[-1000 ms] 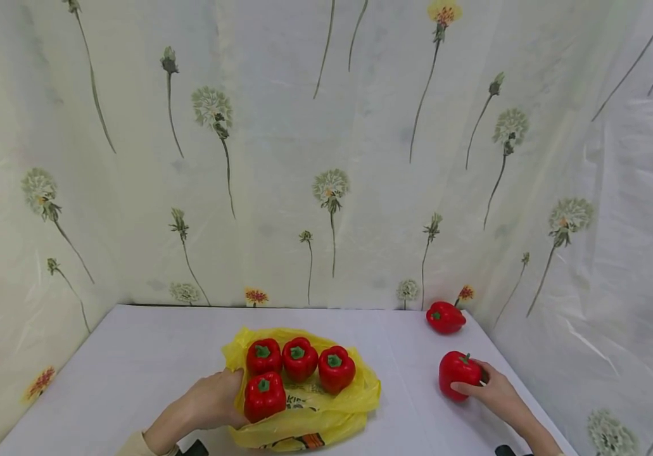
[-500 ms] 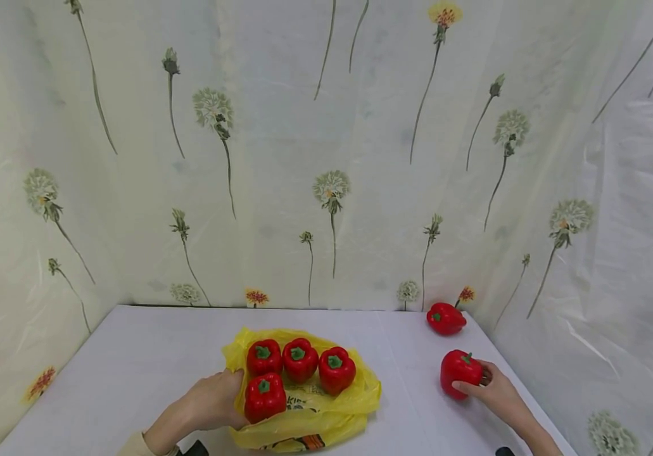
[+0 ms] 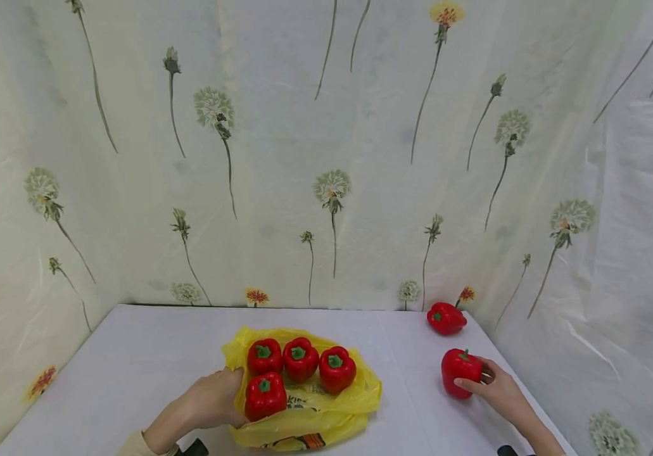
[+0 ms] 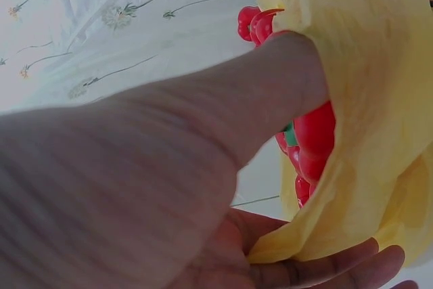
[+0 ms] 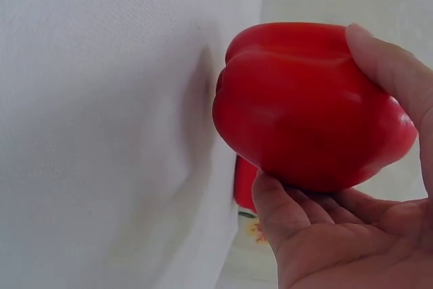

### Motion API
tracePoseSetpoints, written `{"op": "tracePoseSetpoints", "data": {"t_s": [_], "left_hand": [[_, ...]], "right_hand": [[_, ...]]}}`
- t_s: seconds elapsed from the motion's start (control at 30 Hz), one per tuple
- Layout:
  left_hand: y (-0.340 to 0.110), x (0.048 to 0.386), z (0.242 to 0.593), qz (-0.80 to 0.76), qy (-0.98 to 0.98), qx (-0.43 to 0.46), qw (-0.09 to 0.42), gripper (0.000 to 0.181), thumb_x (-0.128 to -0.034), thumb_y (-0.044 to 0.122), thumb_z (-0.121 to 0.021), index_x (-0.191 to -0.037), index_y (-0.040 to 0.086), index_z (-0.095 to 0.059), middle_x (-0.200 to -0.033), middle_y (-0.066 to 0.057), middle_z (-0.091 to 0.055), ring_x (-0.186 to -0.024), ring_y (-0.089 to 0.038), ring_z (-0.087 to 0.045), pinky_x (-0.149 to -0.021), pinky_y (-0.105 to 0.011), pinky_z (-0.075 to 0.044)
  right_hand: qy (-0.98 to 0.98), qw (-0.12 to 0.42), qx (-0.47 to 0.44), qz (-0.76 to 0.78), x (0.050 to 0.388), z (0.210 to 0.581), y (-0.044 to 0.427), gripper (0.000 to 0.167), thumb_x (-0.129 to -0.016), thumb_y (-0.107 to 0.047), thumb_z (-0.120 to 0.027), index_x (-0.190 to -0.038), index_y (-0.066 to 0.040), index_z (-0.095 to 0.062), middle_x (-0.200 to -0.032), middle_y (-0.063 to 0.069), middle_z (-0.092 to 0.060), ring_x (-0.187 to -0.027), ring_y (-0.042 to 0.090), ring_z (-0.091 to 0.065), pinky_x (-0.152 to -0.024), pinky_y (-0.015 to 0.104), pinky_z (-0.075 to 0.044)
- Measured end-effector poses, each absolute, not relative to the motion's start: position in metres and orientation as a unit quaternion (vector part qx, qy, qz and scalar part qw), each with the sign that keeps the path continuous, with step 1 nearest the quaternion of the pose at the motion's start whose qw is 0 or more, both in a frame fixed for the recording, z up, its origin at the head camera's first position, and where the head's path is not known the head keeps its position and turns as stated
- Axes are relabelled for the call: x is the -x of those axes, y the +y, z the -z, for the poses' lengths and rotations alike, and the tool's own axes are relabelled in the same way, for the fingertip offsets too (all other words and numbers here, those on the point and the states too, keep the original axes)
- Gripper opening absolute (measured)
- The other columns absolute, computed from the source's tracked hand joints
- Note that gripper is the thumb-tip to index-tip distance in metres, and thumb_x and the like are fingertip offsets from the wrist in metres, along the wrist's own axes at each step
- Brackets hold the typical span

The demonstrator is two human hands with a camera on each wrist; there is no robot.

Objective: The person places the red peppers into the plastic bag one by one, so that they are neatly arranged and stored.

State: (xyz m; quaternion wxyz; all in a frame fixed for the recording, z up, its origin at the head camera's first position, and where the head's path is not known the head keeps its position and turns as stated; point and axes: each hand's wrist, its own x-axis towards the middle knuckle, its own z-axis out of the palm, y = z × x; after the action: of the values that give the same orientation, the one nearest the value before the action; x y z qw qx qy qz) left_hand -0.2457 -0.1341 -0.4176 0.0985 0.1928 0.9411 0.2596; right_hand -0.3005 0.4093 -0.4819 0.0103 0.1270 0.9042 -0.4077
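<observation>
In the head view, a yellow plastic bag lies with its mouth spread, several red bell peppers with green stems inside it. My left hand holds the bag's left edge; in the left wrist view the thumb reaches inside and the fingers stay outside, the thumb's tip hidden. Over on the right, my right hand grips another red bell pepper, stem up, thumb on one side and fingers on the other. The right wrist view shows this pepper just off the white surface.
One more red bell pepper lies on its side at the table's back right corner. The white table meets a dandelion-print curtain at the back and along both sides.
The right hand and its bell pepper have shifted very slightly up and to the right in the head view. My left hand and the bag look the same.
</observation>
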Motion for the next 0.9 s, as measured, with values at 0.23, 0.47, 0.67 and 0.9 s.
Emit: {"op": "tracePoseSetpoints", "data": {"t_s": [0.23, 0.47, 0.67, 0.9], "left_hand": [[-0.135, 0.245, 0.417, -0.262, 0.94, -0.196, 0.095, 0.058, -0.0608, 0.027, -0.087, -0.104, -0.002, -0.061, -0.073, -0.003, -0.059, -0.065, -0.017, -0.047, -0.051, -0.03, -0.038], [-0.135, 0.245, 0.416, -0.264, 0.94, -0.191, 0.101, 0.058, -0.061, 0.026, -0.087, -0.105, -0.001, -0.061, -0.075, -0.003, -0.06, -0.066, -0.018, -0.047, -0.053, -0.03, -0.039], [-0.135, 0.245, 0.416, -0.271, 0.938, -0.192, 0.1, 0.059, -0.0609, 0.026, -0.087, -0.107, 0.0, -0.06, -0.078, -0.003, -0.061, -0.067, -0.018, -0.048, -0.053, -0.031, -0.04], [-0.135, 0.245, 0.418, -0.274, 0.936, -0.197, 0.101, 0.063, -0.0607, 0.025, -0.087, -0.11, -0.001, -0.059, -0.08, -0.003, -0.061, -0.068, -0.018, -0.048, -0.053, -0.031, -0.041]], "right_hand": [[0.902, 0.003, -0.134, 0.411, 0.302, 0.48, 0.412, 0.116, -0.067, -0.051, -0.082, -0.145, 0.008, -0.02, -0.142, 0.035, -0.03, -0.126, 0.054, -0.035, -0.088, 0.049, -0.054], [0.906, -0.007, -0.118, 0.406, 0.301, 0.473, 0.412, 0.114, -0.069, -0.053, -0.081, -0.146, 0.007, -0.022, -0.143, 0.034, -0.03, -0.126, 0.054, -0.035, -0.088, 0.05, -0.054], [0.901, 0.003, -0.116, 0.418, 0.304, 0.472, 0.416, 0.115, -0.069, -0.049, -0.082, -0.146, 0.008, -0.02, -0.144, 0.035, -0.029, -0.126, 0.053, -0.037, -0.086, 0.047, -0.055], [0.898, 0.008, -0.113, 0.426, 0.307, 0.471, 0.417, 0.116, -0.069, -0.051, -0.081, -0.147, 0.008, -0.018, -0.145, 0.034, -0.029, -0.128, 0.053, -0.036, -0.086, 0.046, -0.055]]}}
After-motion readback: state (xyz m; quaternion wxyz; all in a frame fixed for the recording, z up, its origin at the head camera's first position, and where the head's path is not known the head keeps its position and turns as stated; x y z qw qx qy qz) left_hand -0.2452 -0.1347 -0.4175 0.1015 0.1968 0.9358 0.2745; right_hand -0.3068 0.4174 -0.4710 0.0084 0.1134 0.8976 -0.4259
